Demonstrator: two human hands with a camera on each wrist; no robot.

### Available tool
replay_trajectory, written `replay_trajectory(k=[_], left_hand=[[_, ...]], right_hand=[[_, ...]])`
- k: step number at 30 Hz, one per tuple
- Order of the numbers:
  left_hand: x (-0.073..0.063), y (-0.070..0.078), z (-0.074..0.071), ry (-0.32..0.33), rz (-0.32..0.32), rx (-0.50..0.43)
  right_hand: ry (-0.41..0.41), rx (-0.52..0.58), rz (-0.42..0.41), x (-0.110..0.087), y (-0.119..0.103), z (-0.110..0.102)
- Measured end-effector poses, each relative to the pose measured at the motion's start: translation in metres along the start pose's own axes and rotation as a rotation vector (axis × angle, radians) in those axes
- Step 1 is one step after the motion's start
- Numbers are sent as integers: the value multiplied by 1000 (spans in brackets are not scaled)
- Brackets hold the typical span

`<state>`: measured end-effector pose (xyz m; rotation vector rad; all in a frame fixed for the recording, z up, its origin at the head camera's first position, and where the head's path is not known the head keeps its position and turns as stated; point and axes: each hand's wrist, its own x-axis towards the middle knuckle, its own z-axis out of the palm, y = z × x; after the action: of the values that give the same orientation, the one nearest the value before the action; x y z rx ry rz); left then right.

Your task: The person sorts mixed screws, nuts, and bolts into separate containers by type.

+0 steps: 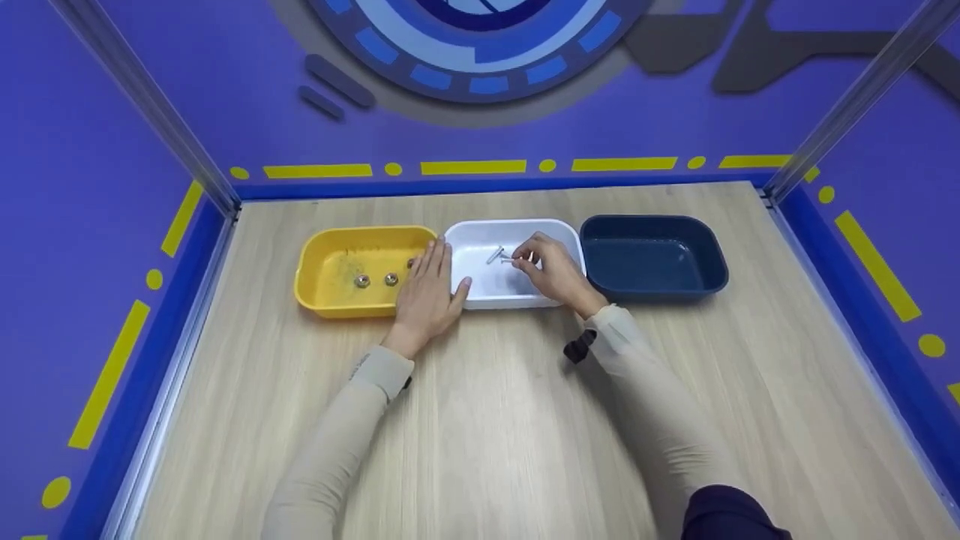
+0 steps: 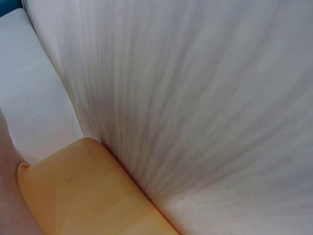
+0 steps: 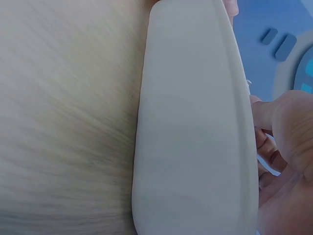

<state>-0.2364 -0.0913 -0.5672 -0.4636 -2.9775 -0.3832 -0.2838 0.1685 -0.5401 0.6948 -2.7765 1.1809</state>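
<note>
My right hand (image 1: 553, 271) reaches into the white tray (image 1: 512, 302), thumb and fingertips pinching a small silver screw (image 1: 507, 259). Beside it a second silver screw (image 1: 495, 255) lies on the tray floor. My left hand (image 1: 429, 294) rests with straight fingers across the right end of the yellow tray (image 1: 346, 310), its thumb at the white tray's near left corner. Several metal nuts (image 1: 391, 279) lie in the yellow tray, one partly hidden by the left fingers. From the right wrist, the white tray's side wall (image 3: 190, 122) hides the screws from view.
A dark blue tray (image 1: 651, 288) stands against the white tray's right side, so the three trays form a row. They stand on a wooden table (image 1: 480, 420) bounded by blue panels (image 1: 480, 142) at the back and both sides.
</note>
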Motion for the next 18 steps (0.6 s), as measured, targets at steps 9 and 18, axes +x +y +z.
replay_trajectory(k=[9, 18], left_hand=[[2, 1, -2, -8, -4, 7], [0, -1, 0, -10, -5, -1]], right_hand=[[16, 5, -7, 5, -1, -1], [19, 4, 10, 2, -3, -4]])
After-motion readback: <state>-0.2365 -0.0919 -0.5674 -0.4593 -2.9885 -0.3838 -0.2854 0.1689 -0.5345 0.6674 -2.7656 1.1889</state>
